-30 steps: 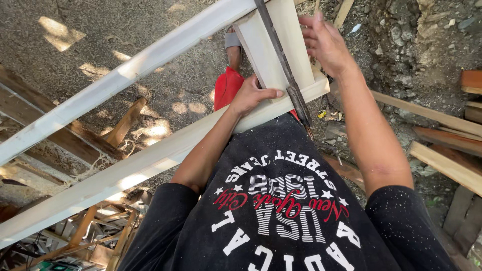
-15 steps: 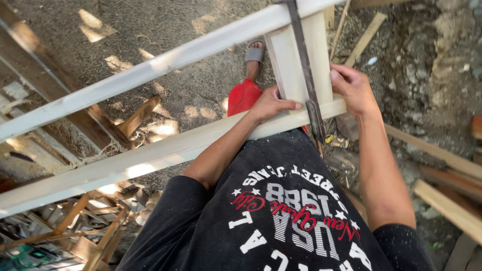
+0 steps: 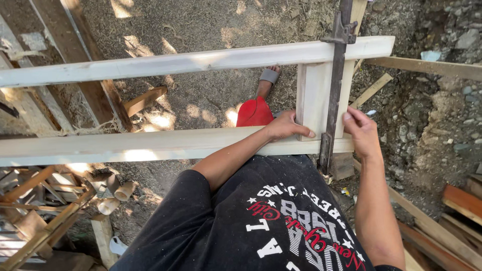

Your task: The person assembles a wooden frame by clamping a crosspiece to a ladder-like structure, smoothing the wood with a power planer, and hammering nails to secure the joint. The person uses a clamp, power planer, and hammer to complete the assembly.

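Observation:
A pale wooden frame lies across in front of me: a far rail [image 3: 201,60], a near rail [image 3: 150,145] and a short cross piece [image 3: 314,95] joining them at the right end. A dark metal bar clamp [image 3: 335,85] runs over the cross piece from rail to rail. My left hand [image 3: 283,128] grips the near rail, with its fingers pressed on the foot of the cross piece. My right hand [image 3: 361,133] holds the frame's right end just beside the clamp's lower jaw, thumb against the cross piece's edge.
Below the frame is dirt ground with my foot in a grey sandal [image 3: 268,75]. Scrap wood and offcuts [image 3: 40,200] pile up at the lower left. Loose planks [image 3: 462,200] lie at the right, and stones [image 3: 452,30] at the upper right.
The frame now lies level across the view instead of slanting. My right hand has come down from the cross piece's upper part to the near rail by the clamp. My left hand stays at the joint.

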